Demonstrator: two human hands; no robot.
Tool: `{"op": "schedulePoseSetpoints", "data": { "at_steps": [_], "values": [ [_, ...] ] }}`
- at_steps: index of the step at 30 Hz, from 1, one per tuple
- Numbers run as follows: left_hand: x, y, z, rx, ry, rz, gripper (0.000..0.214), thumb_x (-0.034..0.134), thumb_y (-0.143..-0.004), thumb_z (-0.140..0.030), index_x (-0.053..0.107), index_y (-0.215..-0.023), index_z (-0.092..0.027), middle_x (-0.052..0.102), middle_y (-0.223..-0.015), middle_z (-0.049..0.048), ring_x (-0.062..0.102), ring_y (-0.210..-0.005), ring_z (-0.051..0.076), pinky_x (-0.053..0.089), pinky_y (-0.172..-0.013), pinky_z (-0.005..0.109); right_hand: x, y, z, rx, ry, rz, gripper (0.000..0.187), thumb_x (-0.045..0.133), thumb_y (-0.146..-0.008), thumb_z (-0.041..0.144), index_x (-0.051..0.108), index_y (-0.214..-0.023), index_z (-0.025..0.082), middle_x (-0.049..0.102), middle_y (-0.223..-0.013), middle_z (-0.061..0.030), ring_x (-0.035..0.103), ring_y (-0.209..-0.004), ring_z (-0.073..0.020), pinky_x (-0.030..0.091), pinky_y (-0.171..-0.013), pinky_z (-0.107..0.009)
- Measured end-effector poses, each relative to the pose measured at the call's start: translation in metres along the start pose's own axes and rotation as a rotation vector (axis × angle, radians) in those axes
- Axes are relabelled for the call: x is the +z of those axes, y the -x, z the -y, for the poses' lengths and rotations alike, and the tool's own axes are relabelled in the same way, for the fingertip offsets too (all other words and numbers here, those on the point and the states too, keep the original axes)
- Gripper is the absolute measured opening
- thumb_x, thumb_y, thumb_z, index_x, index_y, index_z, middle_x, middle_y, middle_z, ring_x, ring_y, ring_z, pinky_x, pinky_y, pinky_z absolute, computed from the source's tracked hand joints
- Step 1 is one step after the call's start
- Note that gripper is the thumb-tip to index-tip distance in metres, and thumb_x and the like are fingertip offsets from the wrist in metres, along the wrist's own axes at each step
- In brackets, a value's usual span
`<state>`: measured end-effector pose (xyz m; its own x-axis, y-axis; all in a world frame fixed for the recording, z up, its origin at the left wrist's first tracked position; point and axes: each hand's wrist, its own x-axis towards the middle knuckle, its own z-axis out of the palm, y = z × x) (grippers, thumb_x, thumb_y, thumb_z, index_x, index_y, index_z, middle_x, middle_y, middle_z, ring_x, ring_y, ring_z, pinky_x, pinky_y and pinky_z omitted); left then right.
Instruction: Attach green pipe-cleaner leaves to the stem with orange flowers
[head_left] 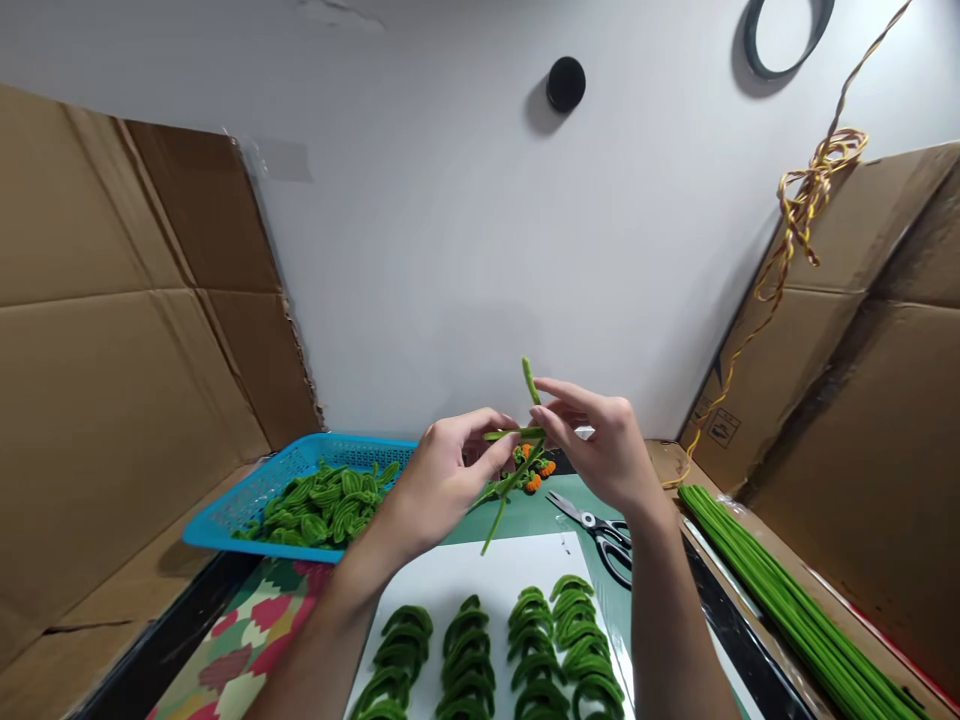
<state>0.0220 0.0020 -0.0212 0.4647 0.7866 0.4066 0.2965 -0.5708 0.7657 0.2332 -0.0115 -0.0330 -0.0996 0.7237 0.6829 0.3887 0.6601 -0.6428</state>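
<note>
Cardboard panels [112, 380] stand on both sides, against a white wall [465, 230]. One blue basket [225, 505] of green curled pieces sits at the left, and one bundle of green sticks [787, 600] lies at the right. Four rows of green loops [487, 655] lie on one white sheet [465, 575]; one pair of scissors [600, 535] is beside it. Left hand [439, 485] and right hand [600, 445] are together above the table, both pinching one green stem [517, 440] with small orange buds.
</note>
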Motion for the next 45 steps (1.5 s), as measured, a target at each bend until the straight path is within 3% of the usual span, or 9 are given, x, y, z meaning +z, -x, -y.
{"op": "schedulePoseSetpoints", "data": {
  "at_steps": [3, 7, 12, 22, 31, 38, 41, 45],
  "values": [
    [-0.003, 0.0, -0.002, -0.02, 0.103, -0.07, 0.028, 0.067, -0.101, -0.044, 0.072, -0.106, -0.017, 0.07, -0.079, 0.0016, 0.065, -0.072, 0.016, 0.053, -0.07, 0.028, -0.004, 0.001, 0.003, 0.006, -0.097, 0.005, 0.042, 0.067, -0.102, 0.036, 0.068, -0.142, 0.024, 0.077, -0.098, -0.0022, 0.073, -0.075, -0.0125, 0.065, -0.071, -0.027],
    [-0.008, 0.0, -0.003, -0.01, 0.171, -0.141, 0.029, 0.069, -0.1, -0.044, 0.071, -0.101, -0.015, 0.068, -0.072, 0.0005, 0.062, -0.066, 0.014, 0.052, -0.064, 0.026, -0.005, 0.003, 0.006, -0.004, -0.142, 0.001, 0.038, 0.07, -0.099, 0.028, 0.071, -0.137, 0.028, 0.077, -0.105, -0.0009, 0.076, -0.084, -0.0136, 0.067, -0.078, -0.028],
    [-0.01, 0.0, -0.006, 0.004, 0.194, -0.087, 0.026, 0.068, -0.101, -0.041, 0.071, -0.095, -0.016, 0.067, -0.073, 0.0006, 0.06, -0.065, 0.013, 0.052, -0.065, 0.025, 0.001, 0.002, 0.004, -0.041, -0.096, -0.013, 0.021, 0.07, -0.098, 0.028, 0.081, -0.115, 0.028, 0.078, -0.107, -0.0005, 0.075, -0.088, -0.0144, 0.066, -0.076, -0.028],
    [0.006, -0.006, 0.001, -0.01, 0.478, -0.133, 0.025, 0.079, -0.092, -0.035, 0.072, -0.101, -0.013, 0.06, -0.07, -0.0017, 0.051, -0.058, 0.008, 0.045, -0.051, 0.019, 0.01, 0.0, 0.007, -0.081, -0.113, 0.019, 0.017, 0.069, -0.099, 0.024, 0.08, -0.111, 0.026, 0.077, -0.105, -0.0008, 0.073, -0.087, -0.0122, 0.064, -0.073, -0.025],
    [0.013, -0.007, 0.005, -0.007, 0.402, -0.201, 0.025, 0.079, -0.09, -0.036, 0.07, -0.097, -0.014, 0.065, -0.078, 0.0006, 0.046, -0.054, 0.006, 0.039, -0.046, 0.02, 0.022, -0.003, 0.009, -0.063, -0.183, 0.026, 0.018, 0.066, -0.092, 0.018, 0.071, -0.11, 0.018, 0.072, -0.099, -0.0028, 0.072, -0.091, -0.0133, 0.065, -0.091, -0.027],
    [0.009, -0.006, 0.011, -0.011, 0.282, -0.202, 0.02, 0.071, -0.096, -0.033, 0.071, -0.096, -0.013, 0.064, -0.076, 0.0008, 0.044, -0.054, 0.006, 0.039, -0.048, 0.02, 0.022, -0.002, 0.004, -0.072, -0.056, 0.022, 0.017, 0.063, -0.093, 0.016, 0.077, -0.102, 0.017, 0.066, -0.094, -0.0012, 0.061, -0.067, -0.0058, 0.057, -0.064, -0.019],
    [0.007, -0.006, 0.011, -0.013, 0.28, -0.189, 0.021, 0.071, -0.096, -0.034, 0.07, -0.094, -0.013, 0.061, -0.072, -0.0009, 0.045, -0.052, 0.006, 0.04, -0.048, 0.02, 0.019, -0.001, 0.004, -0.081, -0.034, 0.02, 0.019, 0.063, -0.096, 0.018, 0.08, -0.104, 0.018, 0.068, -0.093, -0.0019, 0.061, -0.068, -0.0062, 0.056, -0.063, -0.02],
    [0.009, -0.006, 0.009, -0.005, 0.267, -0.178, 0.025, 0.072, -0.096, -0.037, 0.073, -0.1, -0.012, 0.069, -0.085, 0.0036, 0.049, -0.052, 0.006, 0.043, -0.047, 0.02, 0.017, -0.002, 0.005, -0.044, -0.093, 0.03, 0.018, 0.067, -0.099, 0.028, 0.08, -0.105, 0.017, 0.07, -0.091, -0.0033, 0.066, -0.072, -0.0088, 0.057, -0.065, -0.021]
  ]
}}
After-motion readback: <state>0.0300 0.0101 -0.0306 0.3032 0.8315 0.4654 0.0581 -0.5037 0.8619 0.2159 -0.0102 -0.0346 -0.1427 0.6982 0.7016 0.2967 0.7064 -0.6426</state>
